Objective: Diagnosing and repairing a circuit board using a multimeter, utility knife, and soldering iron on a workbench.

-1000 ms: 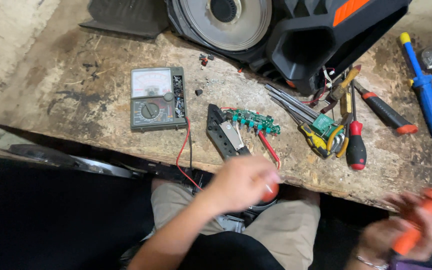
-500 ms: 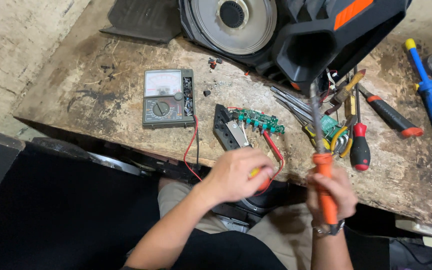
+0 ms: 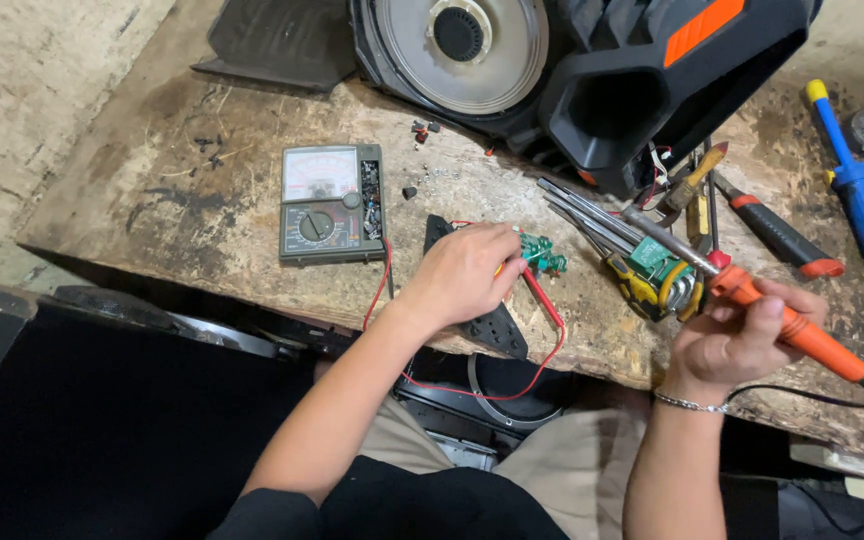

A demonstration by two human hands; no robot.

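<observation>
A big black and orange speaker box (image 3: pixel 652 80) lies at the far side of the wooden bench (image 3: pixel 152 200). It is open at one end, and a round grey speaker (image 3: pixel 462 45) sits in that opening. What else is inside cannot be seen.

The left hand (image 3: pixel 462 272) rests on the bench near the middle, palm down, fingers curled. Its fingertips pinch a small green circuit board (image 3: pixel 542 253). Whether something thin and yellow is also in that hand is hard to tell.

The right hand (image 3: pixel 737 340) is on the right, over the near edge of the bench. It is closed around the orange handle of a soldering iron (image 3: pixel 752 295). The metal tip points up and left, over a pile of tools (image 3: pixel 652 270).

A grey meter (image 3: pixel 332 203) lies flat to the left of the left hand. A red wire (image 3: pixel 542 330) loops over the near edge. A blue screwdriver (image 3: pixel 857 190) lies at the far right.

The left part of the bench is bare wood. The right part is crowded.
</observation>
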